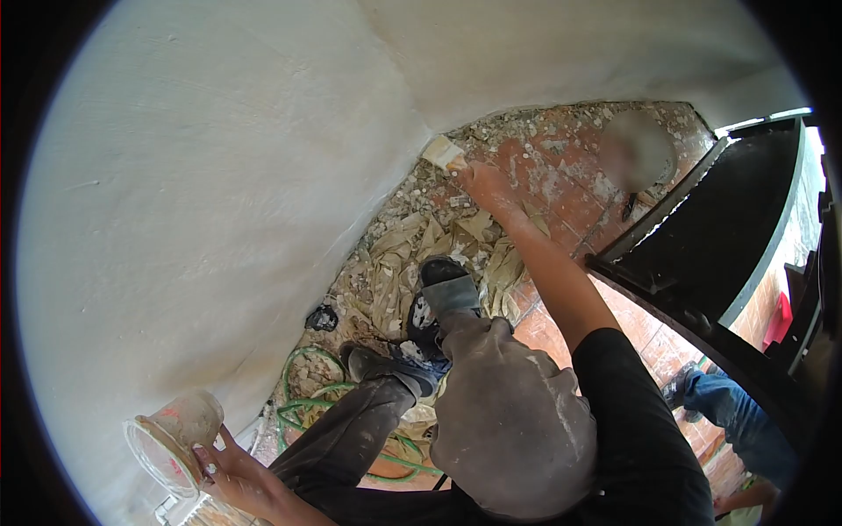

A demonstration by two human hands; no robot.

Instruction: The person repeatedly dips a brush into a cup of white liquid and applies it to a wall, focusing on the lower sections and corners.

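My left hand point(230, 473) grips a plaster-smeared plastic tub point(191, 422), tilted on its side beside the white wall point(202, 193). Out at arm's length, my right hand point(487, 187) is closed around a wide paintbrush point(444, 152). Its pale bristles point at the foot of the wall, close to the inner corner, and the handle is mostly hidden in my fingers. Below the brush, crumbled plaster and crumpled tan sheeting point(399, 250) cover the floor edge.
A green hose point(303, 403) lies coiled by my feet. Dark metal framework point(719, 210) stands on the right, near a blurred round grey shape point(645, 158). Another person's leg in blue jeans point(732, 408) shows at lower right. Terracotta floor tiles point(561, 206) carry white splatter.
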